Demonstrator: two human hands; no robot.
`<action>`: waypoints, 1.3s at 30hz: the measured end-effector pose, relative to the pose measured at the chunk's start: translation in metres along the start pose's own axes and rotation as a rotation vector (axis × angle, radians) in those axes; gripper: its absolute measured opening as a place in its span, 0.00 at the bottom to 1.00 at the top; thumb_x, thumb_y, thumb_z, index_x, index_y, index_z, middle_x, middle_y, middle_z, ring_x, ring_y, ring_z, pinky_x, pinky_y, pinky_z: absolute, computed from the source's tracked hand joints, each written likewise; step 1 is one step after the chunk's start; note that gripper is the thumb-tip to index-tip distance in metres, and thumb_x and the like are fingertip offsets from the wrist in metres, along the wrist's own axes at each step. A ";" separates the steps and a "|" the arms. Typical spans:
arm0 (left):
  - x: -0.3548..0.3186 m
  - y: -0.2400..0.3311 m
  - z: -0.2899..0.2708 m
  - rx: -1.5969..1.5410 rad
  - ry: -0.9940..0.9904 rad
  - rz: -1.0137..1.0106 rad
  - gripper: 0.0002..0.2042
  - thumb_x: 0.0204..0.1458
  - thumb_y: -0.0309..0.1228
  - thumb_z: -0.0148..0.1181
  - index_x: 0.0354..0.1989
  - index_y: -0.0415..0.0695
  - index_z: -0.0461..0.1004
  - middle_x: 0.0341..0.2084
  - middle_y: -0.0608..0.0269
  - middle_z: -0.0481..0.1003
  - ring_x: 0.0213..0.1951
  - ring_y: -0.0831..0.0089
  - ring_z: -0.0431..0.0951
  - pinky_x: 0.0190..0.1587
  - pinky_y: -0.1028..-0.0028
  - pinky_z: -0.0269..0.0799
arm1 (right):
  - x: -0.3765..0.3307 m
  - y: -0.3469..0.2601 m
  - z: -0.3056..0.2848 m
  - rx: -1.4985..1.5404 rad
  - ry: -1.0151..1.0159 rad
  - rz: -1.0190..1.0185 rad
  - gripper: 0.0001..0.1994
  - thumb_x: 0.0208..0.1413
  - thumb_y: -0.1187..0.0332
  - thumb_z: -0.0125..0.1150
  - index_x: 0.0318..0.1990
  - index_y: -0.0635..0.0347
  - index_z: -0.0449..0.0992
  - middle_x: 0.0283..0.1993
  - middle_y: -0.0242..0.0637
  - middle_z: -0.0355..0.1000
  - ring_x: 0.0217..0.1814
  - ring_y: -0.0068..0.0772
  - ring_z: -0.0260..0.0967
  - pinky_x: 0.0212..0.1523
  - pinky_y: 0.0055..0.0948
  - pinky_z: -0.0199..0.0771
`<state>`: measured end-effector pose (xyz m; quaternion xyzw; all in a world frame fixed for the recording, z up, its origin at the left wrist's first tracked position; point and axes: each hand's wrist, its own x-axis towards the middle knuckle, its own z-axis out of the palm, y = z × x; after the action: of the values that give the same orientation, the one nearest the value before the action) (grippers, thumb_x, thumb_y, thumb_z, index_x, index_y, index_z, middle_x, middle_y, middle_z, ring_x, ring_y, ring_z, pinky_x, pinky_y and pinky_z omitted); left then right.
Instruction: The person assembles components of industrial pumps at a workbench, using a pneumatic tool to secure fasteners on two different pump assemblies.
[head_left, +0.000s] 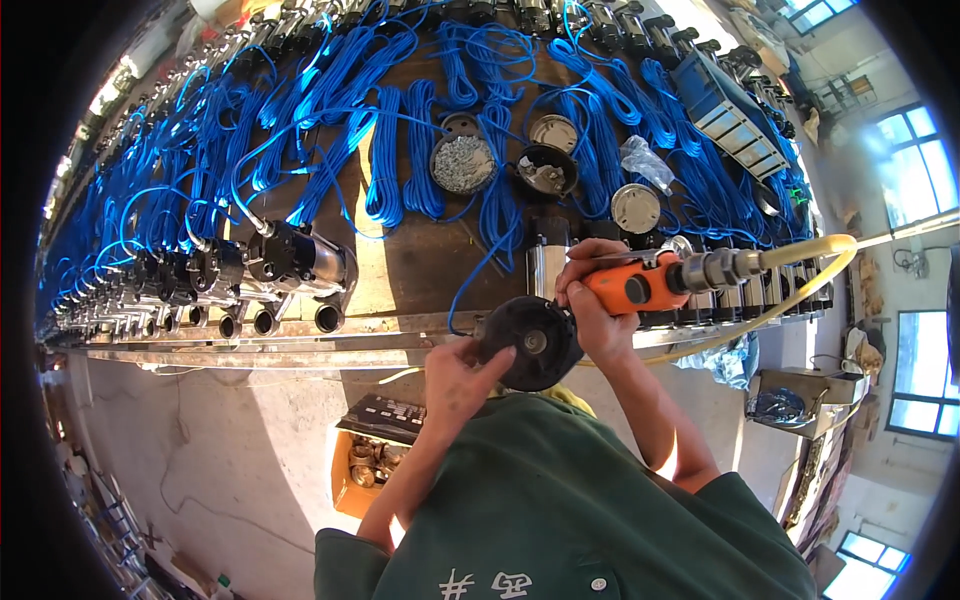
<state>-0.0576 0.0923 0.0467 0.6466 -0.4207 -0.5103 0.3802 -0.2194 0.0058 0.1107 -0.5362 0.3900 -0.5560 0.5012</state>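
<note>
My left hand (pixel 458 388) grips the near left rim of a black round part (pixel 540 372), its thumb lying across the face. A metal hub sits in the middle of that face. My right hand (pixel 604 328) is wrapped round an orange air tool (pixel 655 284), close to the round part's right edge. A metal coupling (pixel 722 270) joins the tool to a yellow hose (pixel 822 246). Just beyond the round part stands a silver cylinder with a black top (pixel 547 262). A blue cable (pixel 468 288) runs down to the round part's far left side.
Coiled blue cables (pixel 385 160) cover much of the bench (pixel 400 275). Silver-and-black pumps (pixel 300 262) line its near edge. Round dishes of small parts (pixel 463 165) sit mid-bench, a blue crate (pixel 730 115) at far right. A cardboard box (pixel 350 485) of metal parts stands on the floor.
</note>
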 end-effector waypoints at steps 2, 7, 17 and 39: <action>-0.001 0.004 0.002 0.018 0.007 -0.008 0.17 0.42 0.37 0.68 0.23 0.31 0.74 0.13 0.60 0.72 0.18 0.82 0.69 0.22 0.77 0.63 | 0.000 0.003 -0.006 -0.044 -0.042 -0.030 0.16 0.44 0.81 0.48 0.45 0.66 0.63 0.26 0.39 0.68 0.24 0.24 0.64 0.28 0.23 0.69; -0.002 0.000 0.005 0.082 0.025 -0.043 0.18 0.42 0.37 0.68 0.19 0.32 0.70 0.13 0.61 0.71 0.18 0.83 0.67 0.22 0.78 0.62 | 0.000 -0.004 -0.011 0.113 0.011 0.009 0.19 0.43 0.82 0.48 0.47 0.67 0.63 0.25 0.37 0.66 0.24 0.25 0.64 0.29 0.23 0.68; -0.006 0.023 0.035 0.112 0.089 0.051 0.18 0.43 0.37 0.69 0.17 0.36 0.68 0.10 0.72 0.61 0.16 0.85 0.56 0.19 0.79 0.51 | 0.005 0.006 -0.033 0.093 0.056 -0.025 0.14 0.46 0.80 0.52 0.43 0.66 0.67 0.28 0.33 0.69 0.27 0.19 0.66 0.28 0.18 0.68; -0.041 0.012 0.038 -0.988 0.157 -0.240 0.09 0.60 0.28 0.47 0.46 0.37 0.65 0.31 0.56 0.74 0.24 0.77 0.64 0.26 0.78 0.61 | -0.027 -0.023 -0.082 0.712 0.147 -0.025 0.18 0.40 0.88 0.43 0.42 0.63 0.62 0.25 0.38 0.65 0.23 0.28 0.63 0.27 0.27 0.66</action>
<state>-0.1016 0.1238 0.0649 0.4702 -0.0224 -0.6380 0.6094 -0.3059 0.0280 0.1177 -0.2913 0.2004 -0.7001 0.6204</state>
